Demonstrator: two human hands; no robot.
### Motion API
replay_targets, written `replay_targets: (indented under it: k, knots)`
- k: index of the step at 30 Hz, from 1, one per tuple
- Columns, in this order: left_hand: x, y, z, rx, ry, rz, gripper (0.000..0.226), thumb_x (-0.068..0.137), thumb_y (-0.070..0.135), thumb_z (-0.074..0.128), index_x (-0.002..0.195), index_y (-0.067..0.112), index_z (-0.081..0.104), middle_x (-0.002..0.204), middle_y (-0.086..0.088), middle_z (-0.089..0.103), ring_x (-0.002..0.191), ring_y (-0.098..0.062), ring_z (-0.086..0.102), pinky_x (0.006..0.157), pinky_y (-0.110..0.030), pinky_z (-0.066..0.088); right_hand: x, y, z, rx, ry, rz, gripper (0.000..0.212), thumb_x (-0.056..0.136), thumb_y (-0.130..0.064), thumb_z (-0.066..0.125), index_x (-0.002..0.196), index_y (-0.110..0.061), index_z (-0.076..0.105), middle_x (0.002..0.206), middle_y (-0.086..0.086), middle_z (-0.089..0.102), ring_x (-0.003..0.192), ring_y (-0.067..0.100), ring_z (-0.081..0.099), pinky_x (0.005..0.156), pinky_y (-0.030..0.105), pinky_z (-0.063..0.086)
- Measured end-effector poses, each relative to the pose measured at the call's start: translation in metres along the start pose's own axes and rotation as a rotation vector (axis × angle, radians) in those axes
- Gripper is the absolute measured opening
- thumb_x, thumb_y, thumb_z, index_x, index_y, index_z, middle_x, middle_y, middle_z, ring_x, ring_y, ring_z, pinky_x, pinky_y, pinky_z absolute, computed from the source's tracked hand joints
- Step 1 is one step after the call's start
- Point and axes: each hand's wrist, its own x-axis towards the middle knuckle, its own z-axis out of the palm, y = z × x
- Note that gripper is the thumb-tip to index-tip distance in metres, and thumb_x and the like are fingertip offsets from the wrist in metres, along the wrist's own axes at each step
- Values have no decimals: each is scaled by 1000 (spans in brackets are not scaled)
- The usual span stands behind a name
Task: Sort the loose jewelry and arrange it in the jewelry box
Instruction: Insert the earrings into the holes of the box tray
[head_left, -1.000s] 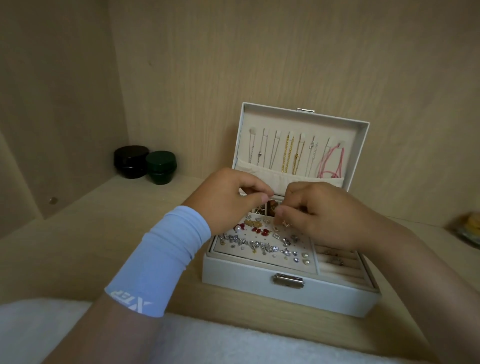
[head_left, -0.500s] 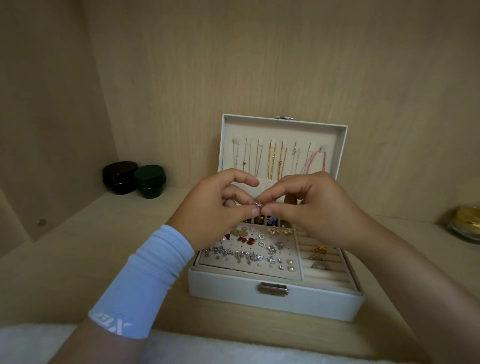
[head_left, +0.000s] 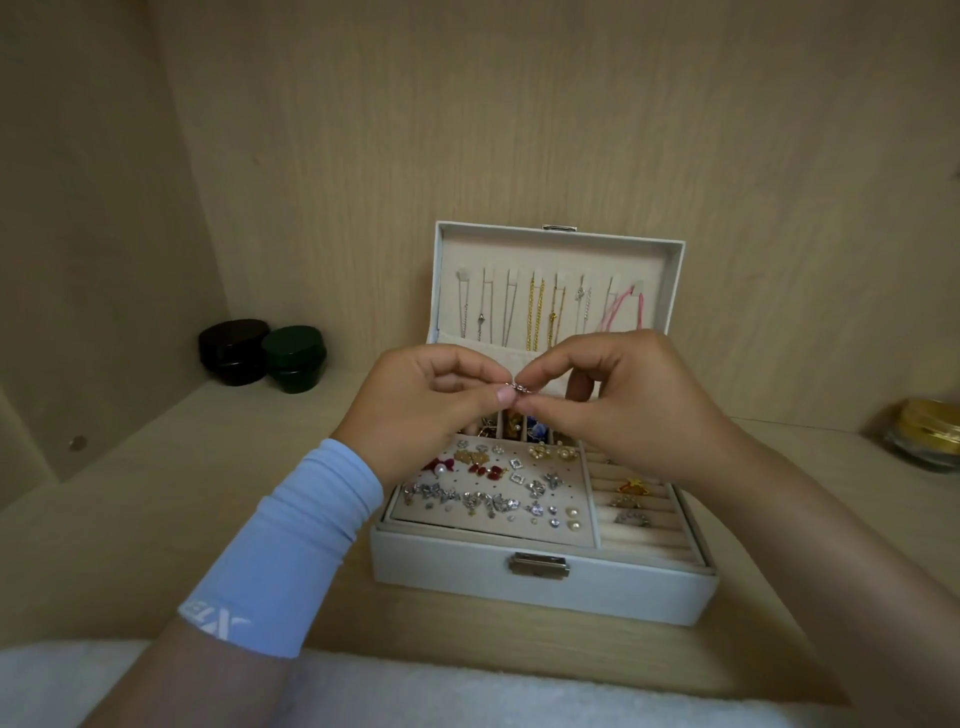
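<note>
A white jewelry box (head_left: 540, 587) stands open on a wooden shelf. Its raised lid (head_left: 558, 249) carries several hanging chains and a pink cord. The front tray holds several earrings (head_left: 483, 488), and rings (head_left: 631, 501) sit in the slots at its right. Above the box my left hand (head_left: 415, 410) and my right hand (head_left: 634, 410) meet at the fingertips. Together they pinch one small silver earring (head_left: 521, 387). The back compartments of the box are mostly hidden behind my hands.
Two dark round jars (head_left: 262, 353) stand at the back left of the shelf. A gold-lidded glass jar (head_left: 927, 434) sits at the far right edge. A white fluffy cloth (head_left: 363, 693) lies along the front. Wooden walls close in the shelf at the left and back.
Both hands have risen from the box's back compartments to above the box, bringing a small silver earring up between their fingertips.
</note>
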Motion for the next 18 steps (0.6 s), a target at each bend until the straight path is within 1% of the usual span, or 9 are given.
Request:
replay_targets:
  k: [3,5,6,7,8,11,12,15,18]
  knots:
    - [-1,1,-1,30,-10,5,9,81,15,77,89,19,77,79,2,76,61,-6,63,61,-17,54,1,0,-1,-5,-16,2,7,81,-30,80,89,-31,80,66,-22,69,55,10,62,56,23,52]
    - [0,-1,-1,47,-31,4,10,81,15,77,90,19,77,81,1,76,66,-11,65,64,-25,59,1,1,-2,-13,-24,-6,7,83,-27,79,88,-31,80,65,-25,68,56,8,62,58,20,52]
    - [0,-2,-1,68,-44,12,10,82,14,77,91,19,77,82,1,76,68,-14,65,67,-31,59,-1,2,-3,-24,-25,-12,6,83,-27,79,88,-31,80,67,-25,68,56,8,62,57,18,51]
    - [1,-4,-1,113,-56,32,11,83,15,76,92,21,77,83,2,76,69,-14,65,70,-33,59,-3,3,-4,-41,-24,-15,6,83,-28,79,87,-32,80,69,-26,69,56,9,61,57,18,49]
    - [1,-6,-1,181,-68,64,11,84,17,75,92,25,77,83,7,74,69,-12,64,72,-32,58,-5,5,-5,-67,-23,-18,6,82,-28,80,86,-32,80,72,-25,70,57,10,61,57,19,49]
    - [0,-10,2,404,-139,131,16,88,22,71,89,37,76,82,23,69,73,-9,60,73,-23,53,-16,14,-11,-201,-37,-25,6,79,-29,82,83,-33,79,79,-20,71,63,10,61,63,31,52]
    - [0,-10,4,471,-172,156,17,88,24,70,89,40,76,84,23,67,77,-8,60,75,-22,51,-20,18,-14,-236,-48,-37,6,79,-29,83,83,-31,79,80,-19,70,65,9,61,63,32,52]
    - [0,-13,9,620,-269,261,19,88,23,69,93,41,75,93,19,64,96,-4,54,89,-27,47,-35,28,-18,-308,-84,-76,9,77,-24,86,82,-29,79,83,-18,67,68,1,60,60,28,47]
    - [-1,-15,14,650,-295,323,27,89,19,64,97,42,75,98,20,61,103,-7,50,96,-31,43,-44,31,-15,-309,-99,-79,10,77,-27,86,83,-31,79,83,-17,65,67,4,60,59,31,50]
